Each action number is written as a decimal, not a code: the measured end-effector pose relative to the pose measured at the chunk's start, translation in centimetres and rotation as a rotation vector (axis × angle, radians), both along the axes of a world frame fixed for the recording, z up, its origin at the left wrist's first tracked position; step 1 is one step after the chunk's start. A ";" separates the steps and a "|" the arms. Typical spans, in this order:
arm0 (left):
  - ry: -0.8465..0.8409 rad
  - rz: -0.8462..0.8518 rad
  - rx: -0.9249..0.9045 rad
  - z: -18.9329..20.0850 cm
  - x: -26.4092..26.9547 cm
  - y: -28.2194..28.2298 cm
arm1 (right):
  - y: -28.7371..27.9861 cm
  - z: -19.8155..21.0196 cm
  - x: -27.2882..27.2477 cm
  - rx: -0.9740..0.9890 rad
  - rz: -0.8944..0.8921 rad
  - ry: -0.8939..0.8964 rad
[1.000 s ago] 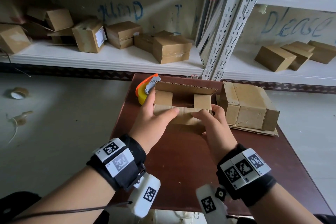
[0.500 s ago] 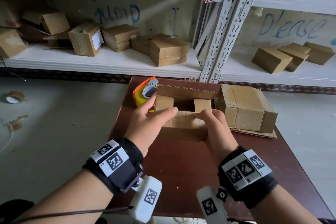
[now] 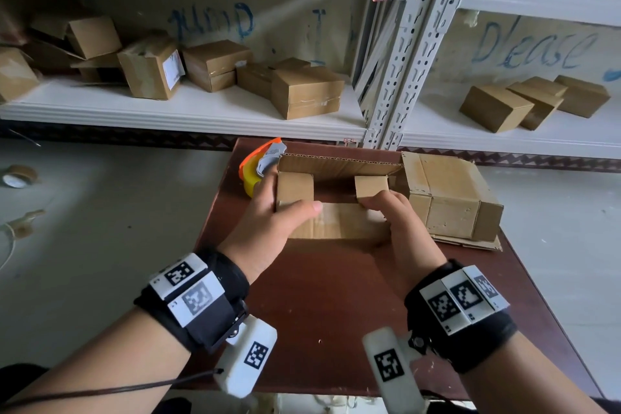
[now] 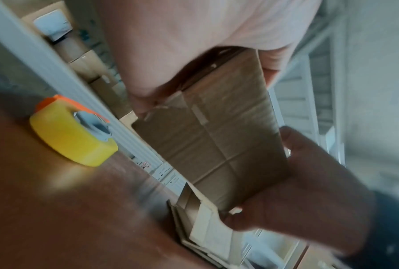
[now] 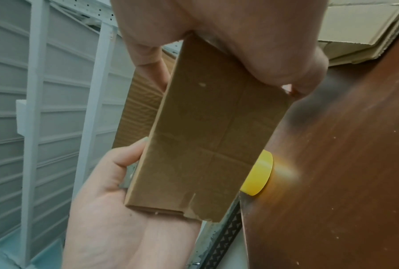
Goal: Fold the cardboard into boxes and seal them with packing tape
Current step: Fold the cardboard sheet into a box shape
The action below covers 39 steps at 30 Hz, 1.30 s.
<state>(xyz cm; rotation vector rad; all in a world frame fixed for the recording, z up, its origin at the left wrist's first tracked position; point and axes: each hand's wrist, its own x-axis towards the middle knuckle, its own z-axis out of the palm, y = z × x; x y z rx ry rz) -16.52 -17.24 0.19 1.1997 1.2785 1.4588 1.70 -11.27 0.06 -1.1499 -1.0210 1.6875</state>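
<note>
My left grip [image 3: 268, 228] and right grip [image 3: 400, 222] each clasp an end of the half-folded box [image 3: 336, 205] above the worktop [image 3: 336, 296] in the head view, its far flap hiding part of the tape dispenser [image 3: 258, 161]; folded cartons [image 3: 450, 195] sit right, shelves [image 3: 188, 111] behind. Left wrist: I see blur, the dispenser [image 4: 71, 132] clear. Right wrist: the box [image 5: 207, 142] covers most of the yellow roll [image 5: 260, 174].

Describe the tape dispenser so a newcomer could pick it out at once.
Find the dark red-brown table in front of the white shelving. At its far left corner, just behind the left hand gripping the half-folded box, sits the tape dispenser. It is the only brightly coloured thing there: a yellow roll with an orange and grey cutter, among plain brown cardboard.
</note>
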 end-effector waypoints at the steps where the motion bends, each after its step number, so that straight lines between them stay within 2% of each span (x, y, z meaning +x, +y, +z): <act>1: 0.042 0.007 -0.008 -0.3 0.0 0.0 | 0.0 -0.1 -0.1 -0.007 -0.003 0.012; 9: 0.086 0.023 -0.054 -1.0 0.3 0.2 | -0.1 0.0 -0.3 0.002 -0.049 0.002; 14: 0.026 0.071 -0.034 -1.5 0.4 0.5 | -0.1 -0.4 -0.5 -0.040 -0.039 -0.029; 18: -0.021 0.069 -0.039 -1.7 0.5 0.4 | -0.8 -0.5 -0.2 -0.102 -0.046 0.023; 23: -0.051 0.035 -0.036 -1.6 1.2 0.7 | -1.4 0.1 2.2 -0.144 0.043 0.146; 27: -0.038 0.007 -0.051 -1.3 2.1 1.1 | -1.3 0.5 3.5 -0.050 -0.008 0.110; 31: -0.013 -0.035 -0.079 -1.6 3.1 1.3 | -2.0 -0.3 4.3 -0.067 -0.049 0.062; 35: -0.030 0.020 -0.117 -1.1 3.2 1.6 | -1.6 0.5 3.1 -0.051 -0.079 -0.055; 39: 0.011 0.096 -0.111 0.0 2.5 1.0 | -1.9 1.4 2.0 -0.062 -0.063 -0.046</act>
